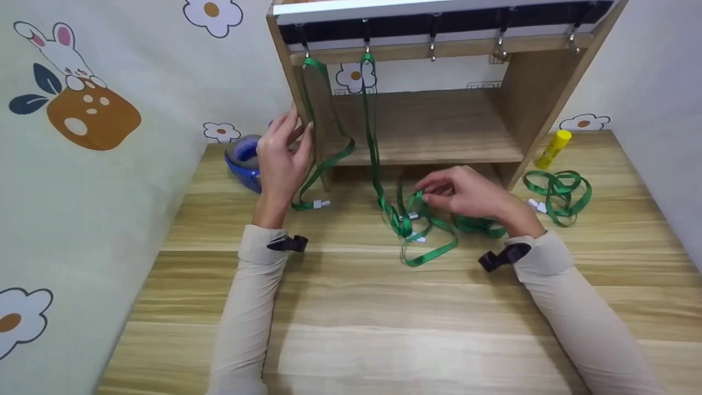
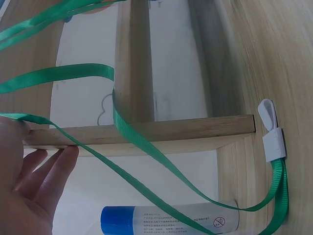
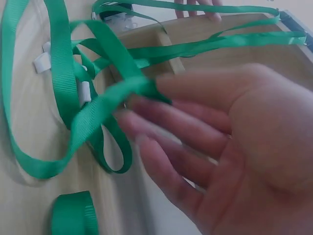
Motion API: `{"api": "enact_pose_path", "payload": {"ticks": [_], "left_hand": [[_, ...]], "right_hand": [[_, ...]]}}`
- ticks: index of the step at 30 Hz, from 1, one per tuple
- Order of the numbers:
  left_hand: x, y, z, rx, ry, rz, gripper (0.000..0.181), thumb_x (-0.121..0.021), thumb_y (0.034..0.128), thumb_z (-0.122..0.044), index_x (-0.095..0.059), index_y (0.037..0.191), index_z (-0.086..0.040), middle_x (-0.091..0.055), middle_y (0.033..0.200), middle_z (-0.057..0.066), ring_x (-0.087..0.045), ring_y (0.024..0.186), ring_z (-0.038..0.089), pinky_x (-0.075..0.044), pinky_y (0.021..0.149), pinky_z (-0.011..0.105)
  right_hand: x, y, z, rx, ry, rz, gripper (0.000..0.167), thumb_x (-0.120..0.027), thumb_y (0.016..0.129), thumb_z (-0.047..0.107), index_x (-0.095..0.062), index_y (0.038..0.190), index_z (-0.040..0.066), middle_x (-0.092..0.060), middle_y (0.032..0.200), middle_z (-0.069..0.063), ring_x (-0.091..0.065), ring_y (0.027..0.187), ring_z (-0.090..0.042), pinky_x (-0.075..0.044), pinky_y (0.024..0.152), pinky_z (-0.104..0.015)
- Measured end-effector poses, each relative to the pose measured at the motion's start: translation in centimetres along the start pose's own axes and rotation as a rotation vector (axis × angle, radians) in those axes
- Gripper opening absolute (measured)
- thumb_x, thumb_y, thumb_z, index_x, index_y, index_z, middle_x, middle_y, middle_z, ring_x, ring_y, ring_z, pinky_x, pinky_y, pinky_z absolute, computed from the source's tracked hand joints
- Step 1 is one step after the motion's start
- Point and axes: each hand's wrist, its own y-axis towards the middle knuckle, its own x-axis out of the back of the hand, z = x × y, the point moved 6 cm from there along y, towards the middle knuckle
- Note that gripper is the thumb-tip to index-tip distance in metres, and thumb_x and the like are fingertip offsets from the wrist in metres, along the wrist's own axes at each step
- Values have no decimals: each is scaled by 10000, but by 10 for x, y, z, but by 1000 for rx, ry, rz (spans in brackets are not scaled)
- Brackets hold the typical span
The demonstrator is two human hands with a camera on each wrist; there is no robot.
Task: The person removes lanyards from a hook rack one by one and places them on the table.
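Observation:
My left hand (image 1: 284, 151) is against the left side of a wooden shelf unit (image 1: 428, 123), its fingers nearly straight along the panel's edge. Beside it, a green lanyard (image 1: 344, 151) hangs from the leftmost hook, its white clip (image 1: 321, 204) low near the tabletop. My right hand (image 1: 466, 192) pinches a green lanyard (image 3: 93, 117) between thumb and forefinger, slightly blurred in the right wrist view. That strap belongs to a tangled bunch below the second hook, from which another green lanyard (image 1: 368, 120) hangs. Which strap belongs to which lanyard there is hard to tell.
Three bare metal hooks, one of them a hook (image 1: 433, 46) in the middle, line the shelf's top rail. A blue tape dispenser (image 1: 241, 162) stands left; a yellow glue stick (image 1: 554, 149) and a coiled green lanyard (image 1: 570, 195) are right. A blue-capped white tube (image 2: 171, 218) shows beside the shelf.

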Motion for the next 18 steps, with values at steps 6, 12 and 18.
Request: {"api": "enact_pose_path", "payload": {"ticks": [6,12,18], "left_hand": [[1,0,0,7,-9,0,468,-690,1077,-216,-623,1531,-125,-755,1276,110,-763,1206,206,-653,988,341],[1,0,0,-8,4,7,457,-680,1082,-223,-631,1526,-126,-755,1281,113,-757,1212,202,-646,995,322],[0,1,-1,-20,0,7,442,-677,1083,-214,-644,1509,-98,-756,1260,124,-763,1201,210,-646,991,317]], "right_hand": [[0,0,-2,-45,-101,-33,399,-684,1062,160,-677,1424,-7,-777,1286,-198,-766,1176,-332,-650,988,-534],[-9,-2,-2,-2,-112,48,410,-647,1074,106,-654,1480,44,-715,1416,-202,-725,1254,-379,-613,1051,-588],[-7,-10,0,29,-122,71,444,-590,1083,48,-642,1518,125,-662,1505,-168,-744,1139,-328,-642,928,-492]]}}
